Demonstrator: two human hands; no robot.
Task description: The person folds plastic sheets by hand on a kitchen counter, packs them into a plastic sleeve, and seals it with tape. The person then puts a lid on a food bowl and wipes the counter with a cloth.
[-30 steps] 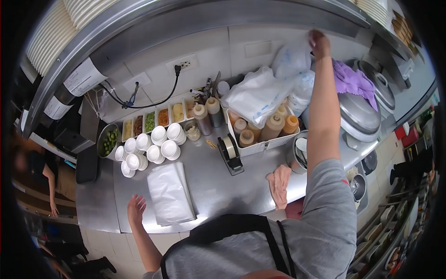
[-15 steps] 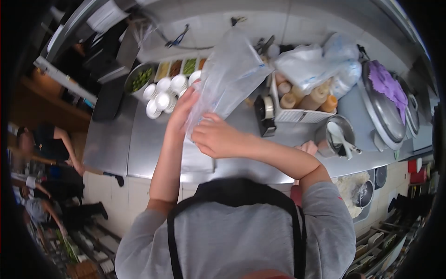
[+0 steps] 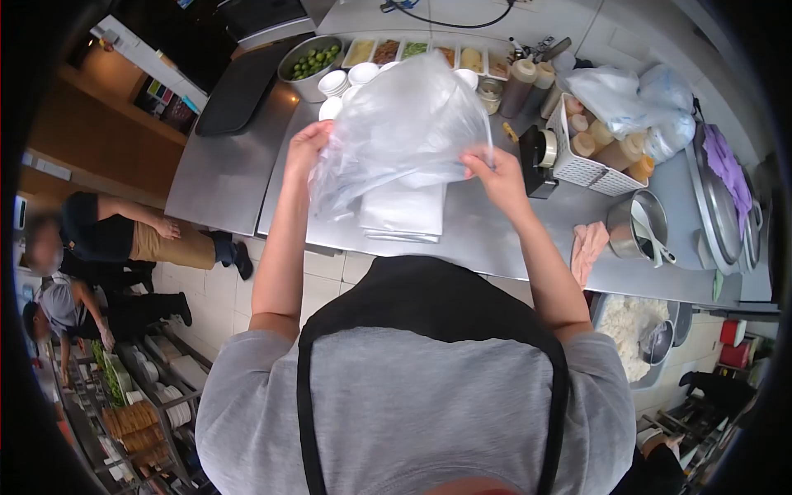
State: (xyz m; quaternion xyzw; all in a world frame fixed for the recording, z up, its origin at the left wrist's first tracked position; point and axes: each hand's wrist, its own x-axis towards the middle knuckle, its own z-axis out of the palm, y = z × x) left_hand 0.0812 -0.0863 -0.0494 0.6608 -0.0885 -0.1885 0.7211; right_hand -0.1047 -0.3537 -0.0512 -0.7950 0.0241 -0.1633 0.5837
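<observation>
A clear plastic bag [image 3: 404, 124] is spread wide above the counter between my two hands. My left hand [image 3: 308, 147] pinches its left edge. On the other side, the fingers of my right hand [image 3: 498, 173] are closed on the bag's right edge. Beneath it lies a flat stack of folded plastic bags [image 3: 403, 219], its upper part covered by the held bag. White cups [image 3: 333, 83] stand just behind the bag, some of them hidden by it.
The steel counter [image 3: 223, 186] carries a pot of green limes [image 3: 315, 62], topping trays [image 3: 386, 51], a white basket of bottles [image 3: 598, 165] and a metal pot with ladles [image 3: 639, 223]. A pink cloth [image 3: 589, 247] hangs at the front edge. A co-worker [image 3: 140, 231] stands left.
My hands have moved apart, the right one going rightward, and the bunched hanging bag is now spread out between them. My view has shifted, uncovering the stack of bags and more trays.
</observation>
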